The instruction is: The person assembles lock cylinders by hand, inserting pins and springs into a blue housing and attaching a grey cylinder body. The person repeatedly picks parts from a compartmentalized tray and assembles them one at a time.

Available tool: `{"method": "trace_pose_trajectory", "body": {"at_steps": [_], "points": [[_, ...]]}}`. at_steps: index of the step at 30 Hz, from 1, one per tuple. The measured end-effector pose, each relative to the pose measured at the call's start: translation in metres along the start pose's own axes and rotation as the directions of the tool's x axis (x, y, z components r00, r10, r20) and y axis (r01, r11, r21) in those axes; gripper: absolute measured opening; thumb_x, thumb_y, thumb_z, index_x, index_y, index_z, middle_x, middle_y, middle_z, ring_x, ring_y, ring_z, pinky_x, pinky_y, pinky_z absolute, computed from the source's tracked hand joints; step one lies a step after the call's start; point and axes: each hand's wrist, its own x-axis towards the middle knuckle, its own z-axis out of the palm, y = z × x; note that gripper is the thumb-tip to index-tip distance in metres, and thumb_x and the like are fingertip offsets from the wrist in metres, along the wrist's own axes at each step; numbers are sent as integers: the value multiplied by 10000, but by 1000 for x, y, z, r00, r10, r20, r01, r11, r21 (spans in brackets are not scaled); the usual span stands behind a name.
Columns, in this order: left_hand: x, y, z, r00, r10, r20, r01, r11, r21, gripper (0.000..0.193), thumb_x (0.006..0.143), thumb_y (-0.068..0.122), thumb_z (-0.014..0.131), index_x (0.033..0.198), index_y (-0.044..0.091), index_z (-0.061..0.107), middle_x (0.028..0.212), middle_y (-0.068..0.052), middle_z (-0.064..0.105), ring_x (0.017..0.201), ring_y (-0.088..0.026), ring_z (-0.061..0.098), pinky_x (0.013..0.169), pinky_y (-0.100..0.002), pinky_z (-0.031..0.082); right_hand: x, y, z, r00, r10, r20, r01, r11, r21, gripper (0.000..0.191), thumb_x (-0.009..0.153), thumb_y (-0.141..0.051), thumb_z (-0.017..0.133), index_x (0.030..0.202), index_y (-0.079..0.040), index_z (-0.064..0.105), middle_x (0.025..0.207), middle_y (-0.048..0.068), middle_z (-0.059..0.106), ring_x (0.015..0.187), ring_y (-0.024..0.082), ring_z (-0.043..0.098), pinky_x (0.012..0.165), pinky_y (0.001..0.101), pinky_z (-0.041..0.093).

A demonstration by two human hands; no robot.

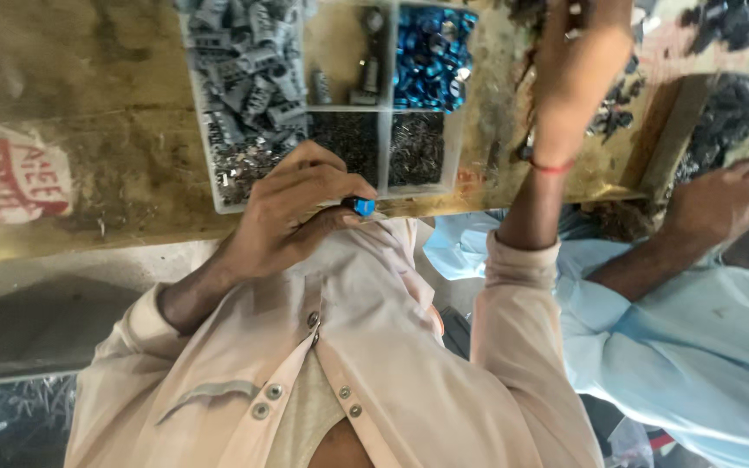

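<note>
Left hand [292, 212] pinches a small blue part [359, 206] at the near edge of the workbench [106, 130], just below the divided tray [383, 113]. Right hand [578, 74] reaches far over the bench, fingers curled among dark loose parts [613, 113]; whether it grips any cannot be told. Tray compartments hold grey, blue and dark pieces. Little free room right: a neighbour's hand [726, 199] in a blue sleeve crowds the bench corner.

A single head-worn camera looks steeply down, close over the wearer's own pale shirt [366, 347] and out to the worn wooden bench [114, 113] with its compartment tray [383, 113], a neighbour's blue sleeve [695, 338] crowding one edge.
</note>
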Motion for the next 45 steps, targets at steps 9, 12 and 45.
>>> {"method": "trace_pose_trajectory", "body": {"at_steps": [9,12,45], "points": [[7,5,2,999,41,16,-41,999,8,414,879,-41,790,1260,27,641,1171,-99,714,1104,-290,650,956,-418,557,-5,-60,-63,847,515,132,-290,238,927,111,1044,-211,643,1069,-118,589,824,64,678,651,94,572,583,230,413],[5,5,6,992,125,-35,-121,988,96,435,898,-88,759,1295,-12,597,1202,-143,694,1130,-312,682,983,-439,584,-25,-99,-80,946,221,235,-322,622,714,94,1115,-146,635,1176,-104,576,906,58,631,761,133,588,679,264,494],[-27,27,-18,950,-302,-80,268,660,702,210,936,54,685,1141,23,656,986,-123,651,772,-255,690,547,-379,570,-61,-122,-54,923,172,344,-223,968,114,356,1204,-161,548,1522,-16,480,1576,258,357,1492,374,363,1256,537,378]]}}
